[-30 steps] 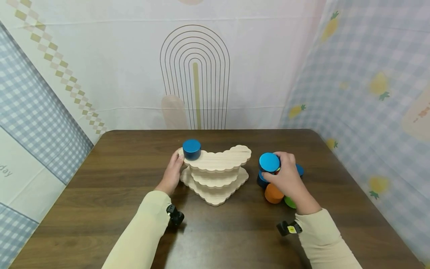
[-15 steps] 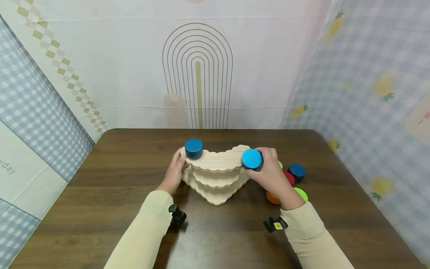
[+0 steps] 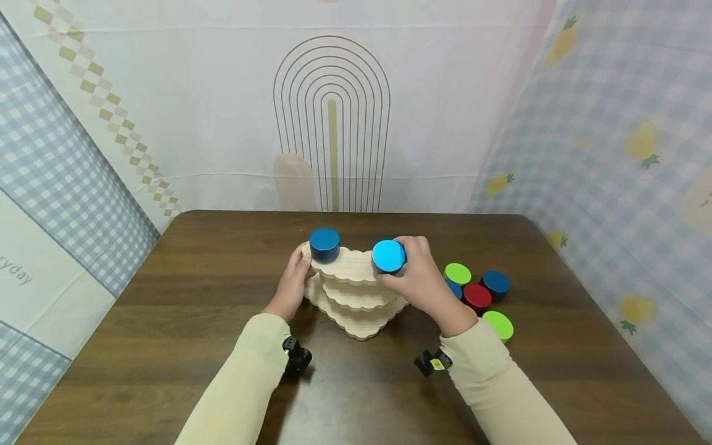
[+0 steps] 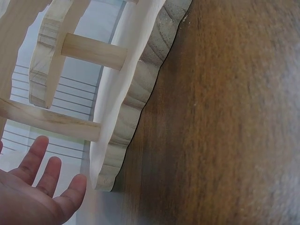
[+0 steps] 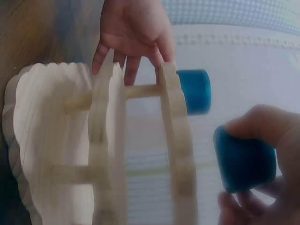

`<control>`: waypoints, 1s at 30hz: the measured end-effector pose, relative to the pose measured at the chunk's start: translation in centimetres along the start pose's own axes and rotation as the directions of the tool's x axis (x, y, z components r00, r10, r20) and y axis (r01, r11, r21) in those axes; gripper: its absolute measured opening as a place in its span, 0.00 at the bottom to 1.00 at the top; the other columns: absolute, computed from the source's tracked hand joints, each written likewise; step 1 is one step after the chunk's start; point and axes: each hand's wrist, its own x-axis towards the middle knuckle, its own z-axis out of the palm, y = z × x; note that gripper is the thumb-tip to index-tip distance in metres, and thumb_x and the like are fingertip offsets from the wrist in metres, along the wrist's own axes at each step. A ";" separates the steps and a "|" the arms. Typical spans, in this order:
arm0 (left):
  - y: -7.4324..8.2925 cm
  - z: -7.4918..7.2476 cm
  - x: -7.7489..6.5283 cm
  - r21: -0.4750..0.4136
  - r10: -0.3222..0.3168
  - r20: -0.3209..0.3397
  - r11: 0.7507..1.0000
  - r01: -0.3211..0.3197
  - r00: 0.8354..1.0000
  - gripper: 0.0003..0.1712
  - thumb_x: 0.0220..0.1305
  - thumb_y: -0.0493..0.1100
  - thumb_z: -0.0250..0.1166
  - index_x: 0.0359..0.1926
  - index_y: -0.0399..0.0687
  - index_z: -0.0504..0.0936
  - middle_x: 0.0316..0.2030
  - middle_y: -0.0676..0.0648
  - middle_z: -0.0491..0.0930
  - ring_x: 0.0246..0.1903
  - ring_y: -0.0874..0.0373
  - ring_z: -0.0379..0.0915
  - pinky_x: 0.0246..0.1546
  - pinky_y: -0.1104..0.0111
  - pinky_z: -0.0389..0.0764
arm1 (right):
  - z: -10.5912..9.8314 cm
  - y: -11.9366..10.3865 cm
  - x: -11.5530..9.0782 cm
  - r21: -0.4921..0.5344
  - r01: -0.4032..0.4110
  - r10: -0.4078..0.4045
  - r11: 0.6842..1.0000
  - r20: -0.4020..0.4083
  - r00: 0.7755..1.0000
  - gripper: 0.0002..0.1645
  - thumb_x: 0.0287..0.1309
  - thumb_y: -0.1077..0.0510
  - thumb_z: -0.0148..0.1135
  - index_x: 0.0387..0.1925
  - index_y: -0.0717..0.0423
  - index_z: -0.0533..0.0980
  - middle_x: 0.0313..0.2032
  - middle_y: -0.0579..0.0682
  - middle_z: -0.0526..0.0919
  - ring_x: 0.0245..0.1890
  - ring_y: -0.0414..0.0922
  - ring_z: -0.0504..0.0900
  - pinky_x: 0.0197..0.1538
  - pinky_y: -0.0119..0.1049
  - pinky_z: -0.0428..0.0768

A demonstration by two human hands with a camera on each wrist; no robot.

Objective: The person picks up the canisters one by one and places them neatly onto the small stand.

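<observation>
A pale wooden tiered stand [image 3: 358, 296] with scalloped shelves joined by dowels stands mid-table. My left hand [image 3: 290, 281] holds the left end of its top shelf between thumb and forefinger; the other fingers [image 4: 49, 174] spread loosely beside a dowel. Near that end a blue cylinder [image 3: 325, 246] sits on the top shelf. My right hand [image 3: 421, 272] grips another blue cylinder [image 5: 246, 161], thumb on one side and fingers on the other. In the right wrist view a gap shows between this cylinder and the top shelf.
To the right lies a cluster of short cylinders: lime green [image 3: 458, 273], dark red [image 3: 477, 297] and blue [image 3: 495, 284], with another green one [image 3: 499, 325] nearer. An orange one is mostly hidden behind the right forearm. Patterned cloth [image 3: 233, 123] hangs behind the brown table [image 3: 356, 395].
My right hand has carried its blue cylinder leftward from the cluster to over the right part of the top shelf. The left hand stays at the stand's left end.
</observation>
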 end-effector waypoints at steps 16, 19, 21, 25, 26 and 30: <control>0.0 0.1 0.0 0.015 0.003 -0.008 1.000 -0.003 1.000 0.28 0.78 0.47 0.40 0.73 0.41 0.52 0.71 0.37 0.55 0.68 0.41 0.51 0.69 0.49 0.48 | 2.3 -2.0 1.8 -0.050 -0.006 0.010 0.999 0.078 0.997 0.41 0.49 0.55 0.73 0.61 0.65 0.65 0.56 0.62 0.64 0.57 0.57 0.68 0.58 0.54 0.73; 0.0 0.1 0.0 0.014 0.002 -0.004 1.000 -0.002 1.000 0.28 0.78 0.47 0.39 0.73 0.41 0.52 0.71 0.36 0.54 0.68 0.41 0.51 0.70 0.48 0.48 | 2.6 -2.2 2.1 -0.058 -0.014 0.019 0.998 0.084 0.996 0.41 0.49 0.55 0.73 0.61 0.65 0.65 0.56 0.62 0.64 0.57 0.57 0.69 0.58 0.54 0.73; 0.0 0.0 0.0 0.010 0.002 -0.002 1.000 -0.002 1.000 0.28 0.78 0.46 0.39 0.73 0.41 0.51 0.71 0.36 0.54 0.68 0.41 0.50 0.70 0.48 0.48 | 2.8 -2.3 2.2 -0.067 -0.021 0.027 0.998 0.090 0.996 0.41 0.49 0.55 0.72 0.61 0.65 0.65 0.56 0.62 0.64 0.57 0.57 0.70 0.58 0.53 0.73; 0.0 0.0 0.0 0.010 0.012 0.000 1.000 -0.012 1.000 0.28 0.78 0.46 0.40 0.73 0.40 0.52 0.71 0.36 0.54 0.68 0.41 0.50 0.70 0.49 0.48 | 3.1 -2.3 2.5 -0.081 -0.042 0.051 0.996 0.110 0.993 0.41 0.50 0.54 0.72 0.62 0.64 0.65 0.56 0.62 0.65 0.57 0.56 0.70 0.58 0.53 0.73; 0.0 0.0 0.0 0.011 0.015 0.001 1.000 -0.015 1.000 0.28 0.78 0.46 0.40 0.73 0.40 0.52 0.71 0.36 0.54 0.69 0.41 0.50 0.70 0.49 0.48 | 3.2 -2.3 2.5 -0.083 -0.045 0.054 0.996 0.115 0.992 0.41 0.50 0.53 0.72 0.62 0.64 0.65 0.56 0.62 0.65 0.57 0.56 0.70 0.58 0.53 0.73; -0.1 0.0 -0.1 0.008 0.026 0.001 1.000 -0.026 1.000 0.28 0.78 0.46 0.39 0.73 0.40 0.53 0.70 0.36 0.55 0.68 0.42 0.50 0.70 0.50 0.49 | 3.3 -2.3 2.7 -0.098 -0.053 0.065 0.994 0.127 0.990 0.41 0.51 0.53 0.71 0.63 0.64 0.65 0.56 0.62 0.65 0.56 0.56 0.71 0.59 0.52 0.73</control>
